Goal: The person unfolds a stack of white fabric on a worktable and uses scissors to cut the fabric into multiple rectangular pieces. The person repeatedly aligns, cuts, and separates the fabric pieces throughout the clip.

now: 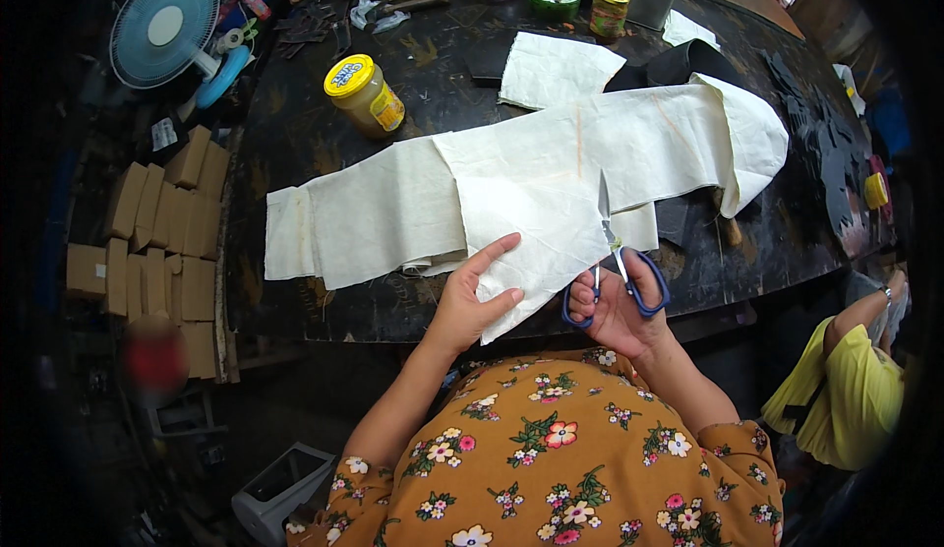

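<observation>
Wht cloth piece pressed by L hand, thumb + index spread on top. Blue-handled scissors gripped in R hand, handles spread, visible blade pointed to far side at piece's R edge. Long wht strip laid L-to-R on dk table, partly covered by piece. Yel-lidded jar placed beyond strip. Blue fan seen far L, stacked cardboard bxs nearer. Person in yel top seen at R.

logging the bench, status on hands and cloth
Left hand on white cloth. Right hand holding scissors, blade over cloth. Large jar clear of scissors.
</observation>
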`<state>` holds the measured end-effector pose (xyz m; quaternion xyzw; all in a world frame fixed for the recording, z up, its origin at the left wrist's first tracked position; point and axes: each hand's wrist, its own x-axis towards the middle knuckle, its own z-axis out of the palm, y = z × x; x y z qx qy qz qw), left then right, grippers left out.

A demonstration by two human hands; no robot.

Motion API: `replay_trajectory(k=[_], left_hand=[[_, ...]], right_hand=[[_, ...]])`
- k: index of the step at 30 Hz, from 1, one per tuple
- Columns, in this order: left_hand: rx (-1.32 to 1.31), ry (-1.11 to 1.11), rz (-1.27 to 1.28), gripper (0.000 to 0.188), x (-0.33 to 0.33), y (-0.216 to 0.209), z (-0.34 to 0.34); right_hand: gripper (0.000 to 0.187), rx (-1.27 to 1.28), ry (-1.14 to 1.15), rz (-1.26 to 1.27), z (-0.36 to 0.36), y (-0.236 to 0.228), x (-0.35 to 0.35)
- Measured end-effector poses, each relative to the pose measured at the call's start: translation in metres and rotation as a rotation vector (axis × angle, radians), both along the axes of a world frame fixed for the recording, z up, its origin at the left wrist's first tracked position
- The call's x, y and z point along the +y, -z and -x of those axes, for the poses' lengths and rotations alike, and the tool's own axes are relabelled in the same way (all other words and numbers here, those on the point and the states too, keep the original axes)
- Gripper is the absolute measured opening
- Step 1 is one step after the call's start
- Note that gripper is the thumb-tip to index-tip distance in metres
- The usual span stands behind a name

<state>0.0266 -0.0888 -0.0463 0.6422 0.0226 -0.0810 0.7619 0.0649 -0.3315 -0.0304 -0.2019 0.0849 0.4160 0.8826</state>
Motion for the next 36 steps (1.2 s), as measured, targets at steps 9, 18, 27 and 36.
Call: replay_trajectory(k=[9,18,27,36], left_hand=[[-0.066,0.073,-0.183,0.082,0.014,-0.021,0.000],[-0.196,0.170,-0.336,0.088,0.038,-0.067,-0.044],[-0.084,0.220,-0.345,0.089,0.044,-0.054,-0.034],[-0.275,0.101,-0.538,0.082,0.062,-0.074,-0.064]], right_hand=[[0.028,0.029,0.053,0.135,0.003,0.001,0.002],[0.054,-0.008,-0.098,0.031,-0.007,0.008,-0.011],[0.072,0.021,-0.041,-0.019,-0.023,0.000,-0.002],[0.033,-0.086,0.042,0.234,-0.029,0.006,-0.007]])
